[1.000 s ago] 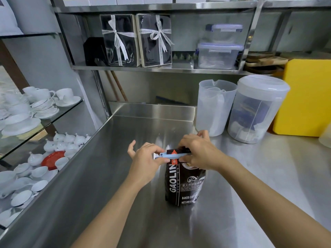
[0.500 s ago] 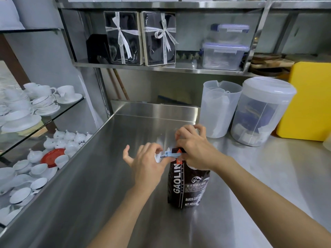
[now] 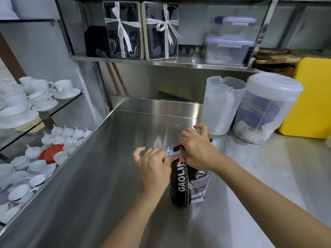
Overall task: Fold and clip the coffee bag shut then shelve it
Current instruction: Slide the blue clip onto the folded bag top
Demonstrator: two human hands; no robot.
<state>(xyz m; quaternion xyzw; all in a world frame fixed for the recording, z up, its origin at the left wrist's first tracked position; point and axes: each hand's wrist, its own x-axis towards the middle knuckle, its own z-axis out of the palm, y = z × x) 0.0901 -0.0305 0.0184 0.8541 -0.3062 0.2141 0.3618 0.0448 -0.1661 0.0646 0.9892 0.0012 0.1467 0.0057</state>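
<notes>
My left hand [image 3: 154,169] has slid back to the nine o'clock end of the pale blue plastic clip [image 3: 173,153], pinching it. My right hand [image 3: 198,151] clamps the black foil coffee bag [image 3: 189,187]'s folded top at centre counter. Clip seated; shelving at twelve o'clock remains.

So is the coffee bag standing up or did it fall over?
Standing up. The coffee bag sits on its base on the steel counter, its printed front upright, with the blue clip across its top and both hands at it.
</notes>
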